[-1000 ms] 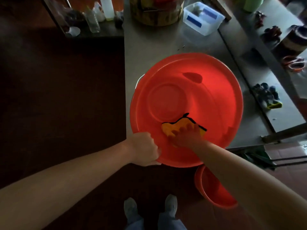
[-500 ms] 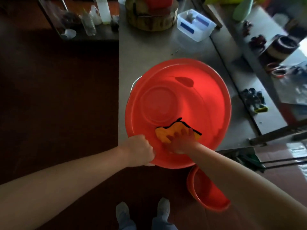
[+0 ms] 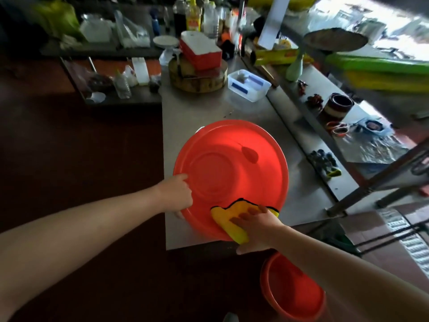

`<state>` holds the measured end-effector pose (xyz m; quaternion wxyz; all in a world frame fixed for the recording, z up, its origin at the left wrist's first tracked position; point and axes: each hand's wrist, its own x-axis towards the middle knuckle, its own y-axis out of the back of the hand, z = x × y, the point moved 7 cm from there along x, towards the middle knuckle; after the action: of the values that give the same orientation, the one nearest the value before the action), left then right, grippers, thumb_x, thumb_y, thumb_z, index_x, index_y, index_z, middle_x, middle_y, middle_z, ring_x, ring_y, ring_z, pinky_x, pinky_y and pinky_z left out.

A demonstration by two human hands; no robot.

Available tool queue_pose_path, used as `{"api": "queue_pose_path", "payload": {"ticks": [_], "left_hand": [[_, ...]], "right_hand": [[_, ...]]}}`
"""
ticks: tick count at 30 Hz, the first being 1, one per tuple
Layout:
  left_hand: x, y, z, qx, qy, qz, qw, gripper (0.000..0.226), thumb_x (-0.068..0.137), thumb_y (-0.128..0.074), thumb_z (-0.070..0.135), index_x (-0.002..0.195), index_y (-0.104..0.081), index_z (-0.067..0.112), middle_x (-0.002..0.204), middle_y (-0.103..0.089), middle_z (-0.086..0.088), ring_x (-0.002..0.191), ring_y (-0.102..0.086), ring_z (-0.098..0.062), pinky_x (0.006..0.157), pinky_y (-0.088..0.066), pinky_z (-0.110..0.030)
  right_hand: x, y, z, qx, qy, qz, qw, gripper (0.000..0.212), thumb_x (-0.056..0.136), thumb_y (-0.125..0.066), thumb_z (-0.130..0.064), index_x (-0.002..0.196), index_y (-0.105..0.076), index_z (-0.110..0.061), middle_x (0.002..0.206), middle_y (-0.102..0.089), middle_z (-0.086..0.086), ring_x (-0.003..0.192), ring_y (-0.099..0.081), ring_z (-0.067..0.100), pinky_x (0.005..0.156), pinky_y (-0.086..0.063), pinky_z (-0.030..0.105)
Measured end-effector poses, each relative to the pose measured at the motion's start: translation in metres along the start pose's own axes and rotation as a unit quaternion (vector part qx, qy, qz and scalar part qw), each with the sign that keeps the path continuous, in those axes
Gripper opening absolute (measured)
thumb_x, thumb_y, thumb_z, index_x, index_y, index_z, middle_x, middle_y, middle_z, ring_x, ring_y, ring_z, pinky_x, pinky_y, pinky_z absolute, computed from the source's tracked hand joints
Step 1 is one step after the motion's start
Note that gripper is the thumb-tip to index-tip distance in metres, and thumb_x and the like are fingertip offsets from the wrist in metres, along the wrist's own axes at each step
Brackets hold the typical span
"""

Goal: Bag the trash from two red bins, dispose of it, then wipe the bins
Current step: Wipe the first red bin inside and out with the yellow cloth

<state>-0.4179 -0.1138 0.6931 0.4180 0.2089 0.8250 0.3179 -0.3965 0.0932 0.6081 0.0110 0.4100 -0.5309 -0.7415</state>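
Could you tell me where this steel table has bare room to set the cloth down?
The steel table is bare between the red bin and the wooden chopping block, and in a strip right of the bin. The far end, around the bottles, is crowded.

One cam only, head-worn, wide-angle, edges bowed. Faces fwd & steeply down onto red bin (image 3: 232, 163) on bench (image 3: 197, 112); close, bin fills mid-frame. Beyond bin: bottles (image 3: 192, 17), blurred. Nearer than bin: floor (image 3: 81, 147), second bin (image 3: 292, 289).

Steel table (image 3: 209, 112); dark floor (image 3: 81, 159)
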Motion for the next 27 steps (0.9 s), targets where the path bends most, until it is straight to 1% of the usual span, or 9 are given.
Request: {"api": "queue_pose_path", "payload": {"ticks": [2, 5, 8, 10, 12, 15, 19, 23, 27], "left_hand": [[-0.006, -0.004, -0.013, 0.010, 0.009, -0.009, 1.000, 0.040, 0.091, -0.059, 0.059, 0.114, -0.068, 0.027, 0.112, -0.071, 0.000, 0.112, -0.063, -0.025, 0.115, -0.024, -0.048], [-0.012, -0.011, -0.025, 0.014, 0.041, -0.005, 0.999, 0.033, 0.093, -0.059, 0.051, 0.116, -0.069, 0.030, 0.118, -0.070, 0.002, 0.123, -0.055, -0.025, 0.121, -0.011, -0.054], [-0.009, -0.019, -0.015, 0.006, 0.077, 0.003, 0.997, 0.028, 0.092, -0.061, 0.040, 0.114, -0.070, 0.026, 0.114, -0.071, -0.002, 0.123, -0.055, -0.028, 0.120, -0.003, -0.065], [0.004, -0.025, 0.014, -0.036, 0.082, -0.003, 0.996, 0.041, 0.090, -0.059, 0.052, 0.119, -0.068, 0.023, 0.115, -0.070, -0.005, 0.122, -0.056, -0.030, 0.118, -0.005, -0.068], [0.021, -0.025, 0.049, -0.109, 0.090, 0.006, 0.990, 0.058, 0.091, -0.051, 0.064, 0.128, -0.062, 0.021, 0.121, -0.068, -0.007, 0.122, -0.056, -0.031, 0.119, -0.010, -0.063], [0.043, -0.017, 0.081, -0.185, 0.124, 0.064, 0.973, 0.058, 0.098, -0.046, 0.056, 0.135, -0.055, 0.012, 0.129, -0.063, -0.011, 0.118, -0.058, -0.034, 0.115, -0.021, -0.054], [0.042, -0.019, 0.084, -0.139, 0.117, 0.106, 0.978, 0.031, 0.102, -0.045, 0.023, 0.128, -0.057, 0.012, 0.125, -0.066, -0.012, 0.113, -0.061, -0.033, 0.109, -0.032, -0.050], [0.022, -0.024, 0.063, -0.066, 0.086, 0.127, 0.986, 0.027, 0.103, -0.041, 0.018, 0.120, -0.061, 0.013, 0.116, -0.069, -0.010, 0.108, -0.063, -0.030, 0.107, -0.036, -0.046], [0.019, -0.012, 0.051, -0.039, 0.092, 0.143, 0.985, 0.024, 0.102, -0.043, 0.020, 0.113, -0.062, 0.011, 0.110, -0.071, -0.011, 0.104, -0.064, -0.031, 0.106, -0.037, -0.046]], "right_hand": [[-0.003, 0.008, -0.007, -0.037, 0.018, 0.033, 0.999, 0.094, 0.075, -0.057, -0.074, 0.155, -0.021, -0.041, 0.151, -0.044, -0.006, 0.139, -0.039, 0.029, 0.112, -0.029, 0.051], [-0.003, 0.018, -0.013, -0.057, 0.026, 0.069, 0.996, 0.079, 0.082, -0.065, -0.052, 0.152, -0.030, -0.036, 0.141, -0.054, -0.005, 0.130, -0.049, 0.028, 0.107, -0.035, 0.048], [-0.002, 0.020, -0.019, -0.056, 0.019, 0.082, 0.995, 0.077, 0.082, -0.067, -0.048, 0.149, -0.035, -0.033, 0.136, -0.058, -0.004, 0.126, -0.052, 0.030, 0.104, -0.037, 0.048], [-0.001, 0.016, -0.023, -0.047, 0.013, 0.078, 0.996, 0.079, 0.080, -0.068, -0.052, 0.149, -0.035, -0.033, 0.136, -0.057, -0.005, 0.126, -0.052, 0.031, 0.103, -0.038, 0.049], [0.001, 0.013, -0.023, -0.028, 0.003, 0.077, 0.997, 0.081, 0.077, -0.068, -0.055, 0.148, -0.035, -0.035, 0.137, -0.057, -0.005, 0.126, -0.053, 0.030, 0.102, -0.038, 0.049], [0.004, 0.006, -0.019, 0.012, -0.012, 0.079, 0.997, 0.082, 0.075, -0.065, -0.056, 0.149, -0.034, -0.037, 0.141, -0.056, -0.006, 0.128, -0.052, 0.029, 0.103, -0.039, 0.047], [0.001, -0.009, -0.005, 0.015, -0.019, 0.070, 0.997, 0.083, 0.076, -0.063, -0.058, 0.151, -0.032, -0.037, 0.146, -0.051, -0.006, 0.134, -0.047, 0.027, 0.108, -0.036, 0.045], [-0.004, -0.015, 0.014, -0.043, -0.010, 0.062, 0.997, 0.081, 0.077, -0.064, -0.055, 0.150, -0.035, -0.035, 0.144, -0.050, -0.004, 0.135, -0.042, 0.029, 0.112, -0.026, 0.050], [-0.003, -0.013, 0.015, -0.056, 0.004, 0.059, 0.997, 0.082, 0.077, -0.066, -0.056, 0.150, -0.035, -0.036, 0.143, -0.051, -0.005, 0.133, -0.043, 0.029, 0.111, -0.029, 0.049]]}}
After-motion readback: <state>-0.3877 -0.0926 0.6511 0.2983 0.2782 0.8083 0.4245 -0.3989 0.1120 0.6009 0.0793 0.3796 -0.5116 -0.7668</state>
